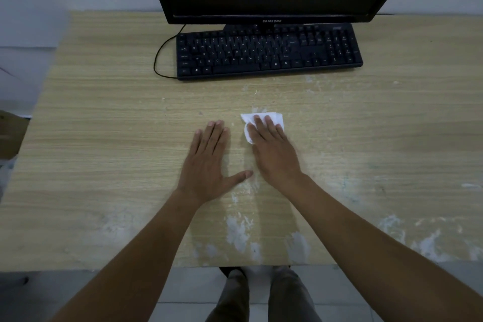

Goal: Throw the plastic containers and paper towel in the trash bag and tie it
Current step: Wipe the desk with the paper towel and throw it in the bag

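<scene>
Desk (104, 138), pale wood grain, viewed from above. Paper towel (277, 119) is seen lying flat on the desk, in front of the keyboard (269, 52) and well apart from it.

Right hand (274, 154): laid palm-down over the towel, fingers (269, 123) straight. The towel is pressed, not grasped; nothing is pinched or curled round.

Left hand (209, 159): spread flat on bare wood just beside the right hand, thumb out. Nothing is held.

Plastic containers and trash bag: not in view. Their whereabouts cannot be told.

White smears (236, 232) are noted across the near part of the desk, thickest toward the front edge.

Risks, as judged:
- The towel is thin and looks crumpled at one corner. If it is dragged under a flat palm rather than gathered, it may be torn or shreds left behind.
- If it is lifted by one corner only, loose residue may be shed back onto the wood.
- A sweep carried too far forward may bring the towel against the keyboard or its cable (156, 57).
- With the bag out of sight, the towel has to be carried off the desk. A loose hold may let it be dropped onto the floor.
- The containers may be overlooked and the bag tied too soon.
</scene>
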